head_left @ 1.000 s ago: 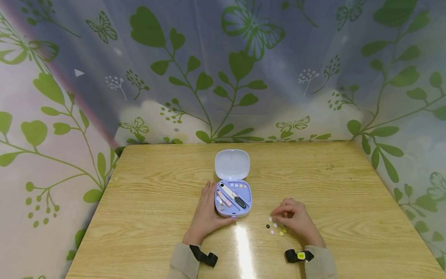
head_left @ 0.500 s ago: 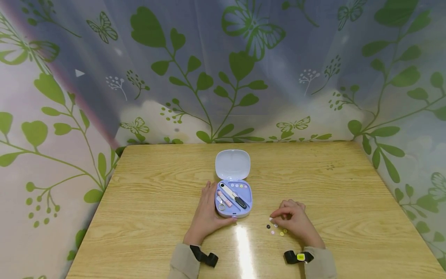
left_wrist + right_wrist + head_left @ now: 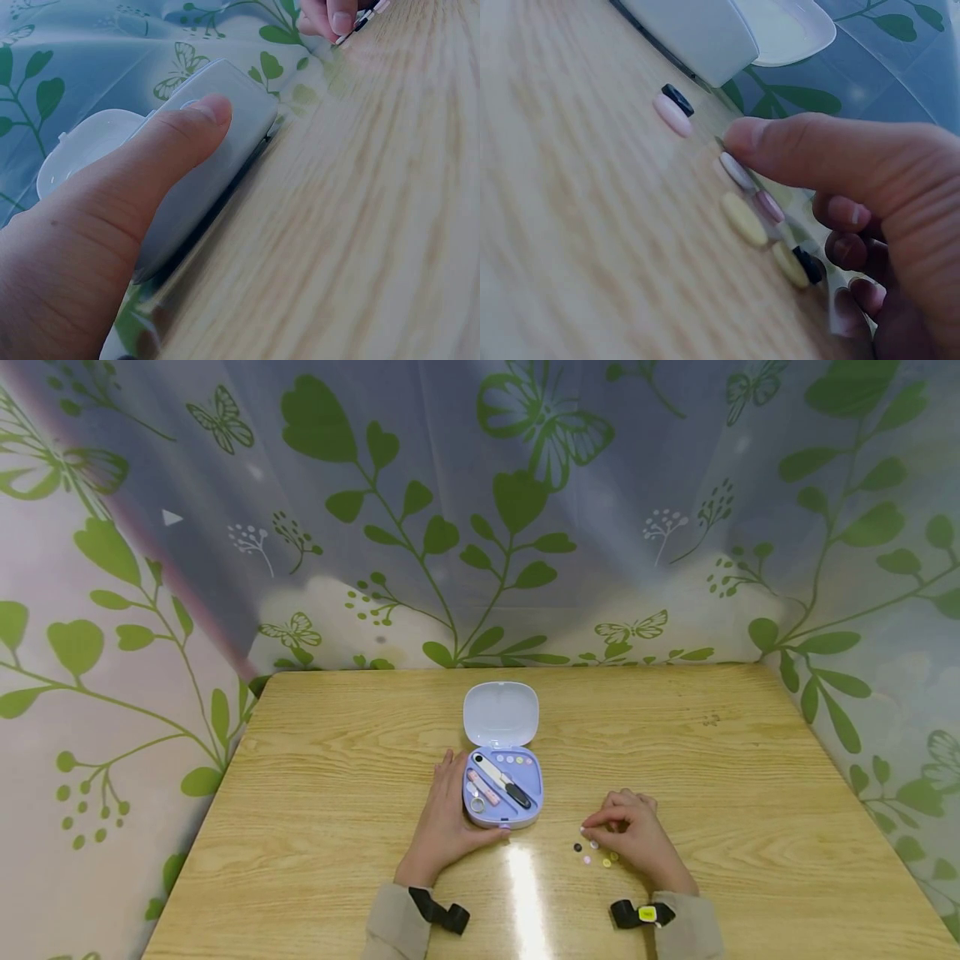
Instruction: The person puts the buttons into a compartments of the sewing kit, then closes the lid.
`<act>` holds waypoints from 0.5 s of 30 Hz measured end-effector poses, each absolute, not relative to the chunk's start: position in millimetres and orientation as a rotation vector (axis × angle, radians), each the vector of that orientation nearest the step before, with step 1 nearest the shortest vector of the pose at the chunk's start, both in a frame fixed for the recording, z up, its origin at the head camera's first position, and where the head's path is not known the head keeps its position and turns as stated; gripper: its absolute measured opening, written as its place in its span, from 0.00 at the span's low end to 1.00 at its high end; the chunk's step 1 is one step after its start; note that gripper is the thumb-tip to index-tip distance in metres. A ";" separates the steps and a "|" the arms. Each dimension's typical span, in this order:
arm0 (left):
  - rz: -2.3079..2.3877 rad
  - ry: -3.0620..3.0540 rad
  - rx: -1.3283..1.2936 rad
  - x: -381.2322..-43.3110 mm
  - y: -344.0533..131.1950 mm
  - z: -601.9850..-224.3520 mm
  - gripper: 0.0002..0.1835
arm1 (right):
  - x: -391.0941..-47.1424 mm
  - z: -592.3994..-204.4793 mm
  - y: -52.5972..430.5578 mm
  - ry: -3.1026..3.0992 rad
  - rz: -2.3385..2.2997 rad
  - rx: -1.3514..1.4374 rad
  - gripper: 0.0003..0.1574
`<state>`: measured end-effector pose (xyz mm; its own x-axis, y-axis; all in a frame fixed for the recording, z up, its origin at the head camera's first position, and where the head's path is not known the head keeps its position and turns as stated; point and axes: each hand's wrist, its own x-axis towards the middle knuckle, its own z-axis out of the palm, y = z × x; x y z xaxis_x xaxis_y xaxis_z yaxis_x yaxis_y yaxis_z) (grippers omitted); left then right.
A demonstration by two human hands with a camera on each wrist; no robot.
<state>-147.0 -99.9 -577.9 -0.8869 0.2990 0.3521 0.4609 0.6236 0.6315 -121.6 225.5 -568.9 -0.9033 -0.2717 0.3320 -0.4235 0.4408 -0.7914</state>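
Note:
A lilac sewing kit box (image 3: 531,806) stands on the table, its white lid (image 3: 500,714) raised at the back. My left hand (image 3: 442,822) holds it, thumb across the front, fingers along the left side. Inside lie a white-and-black tool (image 3: 501,780), a pink-and-white strip (image 3: 482,786), a metal ring (image 3: 477,805) and a row of small buttons (image 3: 519,761). To the right, my right hand (image 3: 636,837) pinches a white button (image 3: 583,831) between thumb and index finger; in the right wrist view the thumb hides it.
Loose buttons lie under and beside the right hand: a black button (image 3: 577,847), a pink button (image 3: 587,860), a yellow button (image 3: 744,219) and several others. The wooden table (image 3: 337,760) meets a leaf-patterned curtain (image 3: 420,510) at the back.
My right thumb and index finger have come down and closed on the white button. The left hand and the box have stayed where they were.

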 end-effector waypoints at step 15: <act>-1.128 -2.624 -0.625 -146.4 -99.1 -577.8 0.71 | -121.0 -568.3 225.4 -2.539 1.471 0.578 0.12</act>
